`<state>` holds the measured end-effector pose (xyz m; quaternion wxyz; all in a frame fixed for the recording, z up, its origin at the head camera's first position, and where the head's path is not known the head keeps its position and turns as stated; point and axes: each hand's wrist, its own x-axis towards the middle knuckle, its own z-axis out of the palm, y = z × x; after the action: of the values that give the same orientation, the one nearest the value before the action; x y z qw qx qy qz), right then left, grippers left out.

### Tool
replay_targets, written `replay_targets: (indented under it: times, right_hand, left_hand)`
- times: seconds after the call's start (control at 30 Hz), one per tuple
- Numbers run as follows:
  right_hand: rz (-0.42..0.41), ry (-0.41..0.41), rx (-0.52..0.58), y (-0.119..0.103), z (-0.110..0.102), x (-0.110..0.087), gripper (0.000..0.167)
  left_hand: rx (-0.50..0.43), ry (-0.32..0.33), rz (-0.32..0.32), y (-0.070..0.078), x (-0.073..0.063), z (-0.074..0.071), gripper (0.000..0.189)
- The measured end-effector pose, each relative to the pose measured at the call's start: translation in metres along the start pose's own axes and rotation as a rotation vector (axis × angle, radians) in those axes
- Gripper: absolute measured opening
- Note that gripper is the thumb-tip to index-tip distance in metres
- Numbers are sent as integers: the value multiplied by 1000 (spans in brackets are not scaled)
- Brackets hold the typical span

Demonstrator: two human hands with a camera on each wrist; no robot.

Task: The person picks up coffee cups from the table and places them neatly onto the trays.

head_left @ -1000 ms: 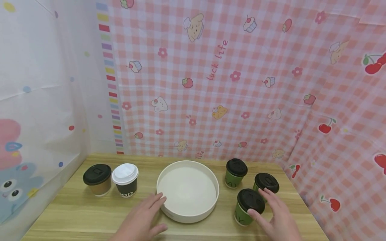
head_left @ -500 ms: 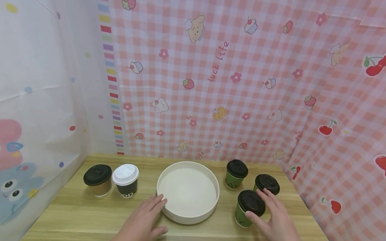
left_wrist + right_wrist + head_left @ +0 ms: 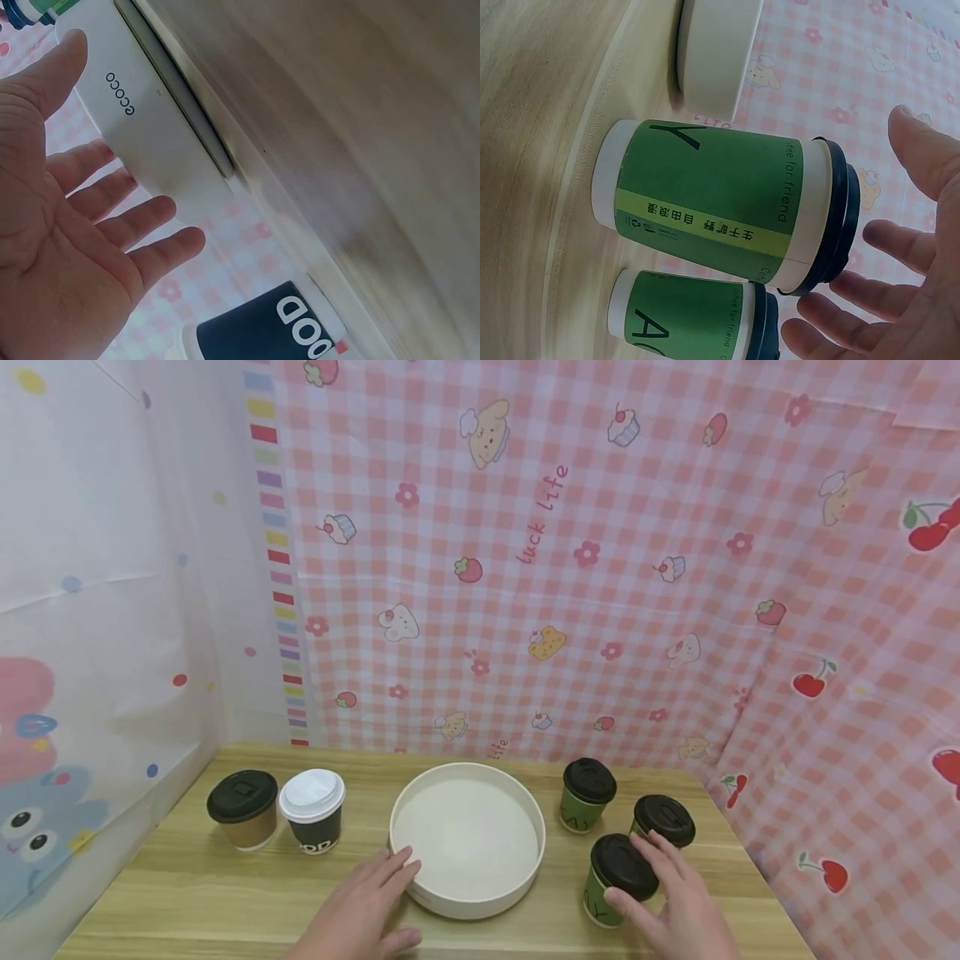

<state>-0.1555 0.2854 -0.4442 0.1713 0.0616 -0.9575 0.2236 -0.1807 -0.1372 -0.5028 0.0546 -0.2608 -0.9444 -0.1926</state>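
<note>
A round cream tray (image 3: 468,839) with a low wall sits mid-table; its side reads "ecoco" in the left wrist view. My left hand (image 3: 358,902) is at its left front rim, fingers spread; whether they touch it I cannot tell. My right hand (image 3: 678,897) hovers at the black lid of the nearest green paper coffee cup (image 3: 712,199), thumb and fingers spread and apart, gripping nothing. Just behind that cup stands a second green cup (image 3: 664,820), partly hidden by the hand. A third green cup (image 3: 587,795) is farther back, right of the tray.
On the left stand a brown coffee cup (image 3: 243,806) with a black lid and a dark cup (image 3: 313,814) with a white lid, side by side. Pink checked cloth (image 3: 480,610) hangs behind the wooden table (image 3: 210,902), and more cloth covers both sides.
My right hand has shifted slightly left, toward the nearest green cup. The left hand has edged a little right along the tray rim. The cups and tray stay where they were.
</note>
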Motion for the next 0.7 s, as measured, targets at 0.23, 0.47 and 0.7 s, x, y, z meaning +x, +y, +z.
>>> replay_targets:
  times: [0.23,0.47,0.7]
  right_hand:
    - [-9,-8,-1,0,3,-1,76]
    - [-18,-6,-14,0,6,0,74]
    - [-9,-15,-28,2,8,1,73]
  left_hand:
    - [-20,-26,-11,1,0,0,84]
    - [-2,-15,-7,2,-1,-3,81]
    - [22,3,0,1,-2,-5,78]
